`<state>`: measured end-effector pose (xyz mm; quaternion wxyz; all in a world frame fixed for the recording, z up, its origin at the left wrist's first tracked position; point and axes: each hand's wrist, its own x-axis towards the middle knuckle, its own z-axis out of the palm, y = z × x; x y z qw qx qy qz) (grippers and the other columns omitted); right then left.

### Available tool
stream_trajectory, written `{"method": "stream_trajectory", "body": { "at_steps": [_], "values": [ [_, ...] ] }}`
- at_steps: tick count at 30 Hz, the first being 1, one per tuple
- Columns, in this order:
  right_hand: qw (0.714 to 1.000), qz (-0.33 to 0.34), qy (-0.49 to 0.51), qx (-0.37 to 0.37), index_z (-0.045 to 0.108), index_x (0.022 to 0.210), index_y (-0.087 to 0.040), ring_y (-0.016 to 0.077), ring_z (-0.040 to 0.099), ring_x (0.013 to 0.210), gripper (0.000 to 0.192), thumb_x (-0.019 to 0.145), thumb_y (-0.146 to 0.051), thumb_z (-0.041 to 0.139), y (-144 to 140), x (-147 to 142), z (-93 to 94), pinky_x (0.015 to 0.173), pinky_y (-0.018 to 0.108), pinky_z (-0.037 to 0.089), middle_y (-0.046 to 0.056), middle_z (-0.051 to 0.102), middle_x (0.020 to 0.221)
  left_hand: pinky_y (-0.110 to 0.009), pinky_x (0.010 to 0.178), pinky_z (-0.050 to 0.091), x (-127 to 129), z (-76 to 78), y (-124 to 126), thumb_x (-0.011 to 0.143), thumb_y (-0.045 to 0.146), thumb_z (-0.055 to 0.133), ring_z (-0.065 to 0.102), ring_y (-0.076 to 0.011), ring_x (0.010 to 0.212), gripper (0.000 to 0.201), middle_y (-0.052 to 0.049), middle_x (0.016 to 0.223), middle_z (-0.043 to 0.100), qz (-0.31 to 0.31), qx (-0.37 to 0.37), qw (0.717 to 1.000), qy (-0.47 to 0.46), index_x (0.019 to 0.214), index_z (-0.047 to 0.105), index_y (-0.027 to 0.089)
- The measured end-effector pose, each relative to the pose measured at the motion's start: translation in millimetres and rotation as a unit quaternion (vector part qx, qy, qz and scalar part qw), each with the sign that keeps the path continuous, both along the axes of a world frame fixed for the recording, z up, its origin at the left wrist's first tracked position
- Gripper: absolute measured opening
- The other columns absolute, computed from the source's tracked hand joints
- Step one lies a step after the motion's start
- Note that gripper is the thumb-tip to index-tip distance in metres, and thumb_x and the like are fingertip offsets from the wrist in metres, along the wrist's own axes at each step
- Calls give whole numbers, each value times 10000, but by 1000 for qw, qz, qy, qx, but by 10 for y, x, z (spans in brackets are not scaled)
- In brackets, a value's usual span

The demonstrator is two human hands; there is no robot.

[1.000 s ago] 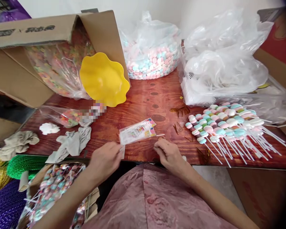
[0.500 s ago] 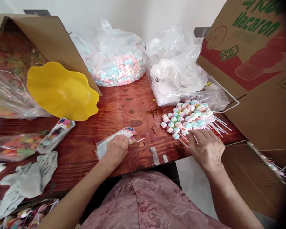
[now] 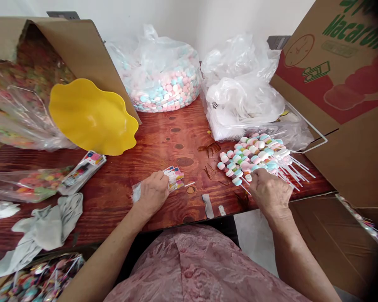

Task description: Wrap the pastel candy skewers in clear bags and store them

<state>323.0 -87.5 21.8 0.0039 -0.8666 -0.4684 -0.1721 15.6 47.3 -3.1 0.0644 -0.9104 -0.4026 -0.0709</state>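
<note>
Head view: the right hand point(image 3: 270, 193), the nearer, has its fingers curled at the near edge of the marshmallow skewers point(image 3: 255, 156), which spread beyond them, axes slanting rightward. Grip cannot be determined. The left hand point(image 3: 153, 191) bends its fingers over printed packets point(image 3: 175, 174), hold hidden.

Beneath the left hand point(image 3: 154, 188), clear plastic packets point(image 3: 175, 176) look glossy; at the right hand point(image 3: 269, 192), marshmallow skewers point(image 3: 252, 154) appear matt; between the hands, wood tabletop point(image 3: 181, 206) shines; beyond the left hand, the yellow plastic bowl point(image 3: 93, 117) is smooth
</note>
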Motion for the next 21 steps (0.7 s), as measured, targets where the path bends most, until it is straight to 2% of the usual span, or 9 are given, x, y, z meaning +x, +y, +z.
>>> {"method": "stream_trajectory", "body": {
  "at_steps": [2, 4, 7, 8, 9, 12, 14, 16, 21],
  "values": [
    [998, 13, 12, 61, 690, 817, -130, 159, 503, 538, 325, 936, -282, 428, -54, 14, 67, 533, 273, 217, 82, 621, 609, -337, 676, 426, -68, -19, -15, 870, 102, 524, 575, -233, 805, 184, -94, 812, 649, -23, 19, 999, -14, 752, 655, 155],
    [991, 64, 39, 111, 692, 829, -141, 175, 556, 599, 312, 941, -287, 440, -146, 42, 211, 562, 273, 300, 79, 652, 657, -339, 694, 439, -125, -33, -66, 885, 112, 522, 577, -235, 814, 199, -89, 808, 656, -46, 16, 999, -8, 750, 661, 158],
    [966, 228, 64, 106, 691, 837, -174, 177, 610, 670, 262, 934, -279, 471, -278, 92, 565, 617, 271, 371, 64, 704, 761, -339, 701, 456, -163, -28, -158, 867, 85, 527, 582, -247, 865, 177, -92, 890, 678, -60, -24, 998, 21, 838, 687, 154],
    [960, 266, 56, 63, 698, 888, -186, 189, 623, 711, 258, 938, -269, 459, -297, 93, 699, 626, 279, 366, 65, 719, 817, -339, 708, 460, -165, -20, -180, 858, 74, 529, 582, -252, 890, 181, -98, 930, 682, -60, -37, 997, 29, 872, 692, 150],
    [949, 313, 24, 20, 696, 864, -204, 192, 613, 687, 261, 927, -252, 447, -296, 77, 825, 599, 286, 334, 52, 714, 788, -340, 715, 464, -164, -10, -192, 850, 63, 528, 582, -255, 907, 189, -103, 957, 683, -58, -50, 996, 36, 891, 694, 145],
    [909, 399, -57, -108, 643, 700, -218, 178, 539, 561, 234, 855, -156, 479, -187, -95, 1072, 575, 305, 244, 30, 657, 623, -343, 721, 468, -158, 18, -185, 861, 66, 512, 588, -251, 901, 188, -114, 939, 680, -47, -73, 996, 34, 850, 688, 131],
    [887, 411, -67, -201, 648, 713, -208, 170, 530, 541, 216, 803, -75, 503, -62, -272, 1090, 576, 309, 205, 32, 667, 623, -337, 710, 467, -161, 22, -159, 886, 94, 504, 594, -238, 869, 194, -109, 886, 674, -36, -79, 996, 8, 810, 679, 133],
    [872, 404, -80, -263, 660, 724, -186, 167, 538, 540, 219, 764, -25, 517, 55, -432, 1021, 568, 314, 165, 49, 680, 636, -327, 715, 469, -173, 12, -135, 909, 127, 498, 598, -222, 842, 209, -104, 856, 671, -29, -79, 996, -26, 800, 677, 136],
    [854, 423, -95, -287, 654, 704, -169, 176, 574, 582, 173, 761, -37, 558, 188, -605, 849, 570, 320, 146, 67, 679, 647, -319, 740, 482, -239, -19, -108, 909, 103, 482, 600, -210, 816, 221, -94, 847, 673, -68, -86, 993, -53, 822, 682, 137]
  ]
}}
